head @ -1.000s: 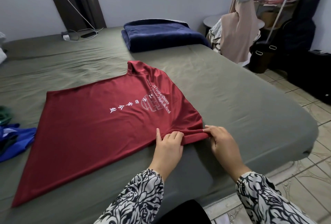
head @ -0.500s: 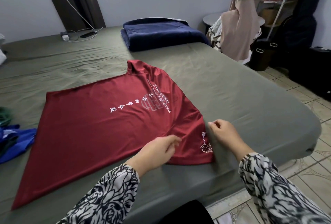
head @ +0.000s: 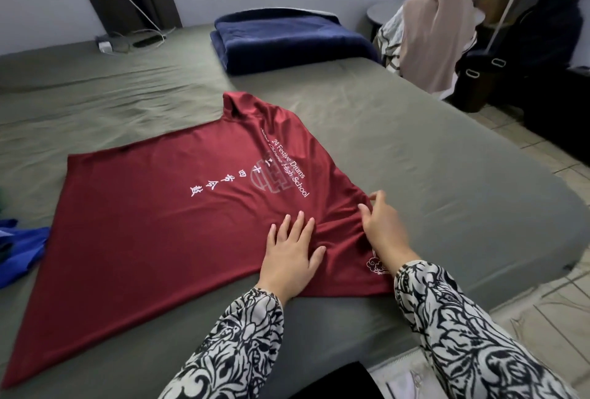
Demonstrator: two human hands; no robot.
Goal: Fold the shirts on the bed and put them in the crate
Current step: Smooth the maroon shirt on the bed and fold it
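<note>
Here, the bed is seen stretching bare towards its right edge, with a folded blue blanket at the far end. The red shirt is spread flat mid-bed. Its near sleeve is pressed by the left hand, fingers spread, and touched by the right hand, fingers relaxed.

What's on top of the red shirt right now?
The left hand lies flat on the red shirt, fingers spread, near its sleeve. The right hand touches the bunched cloth beside it. Whatever lies beneath the shirt, apart from the green bedsheet, is covered.
</note>
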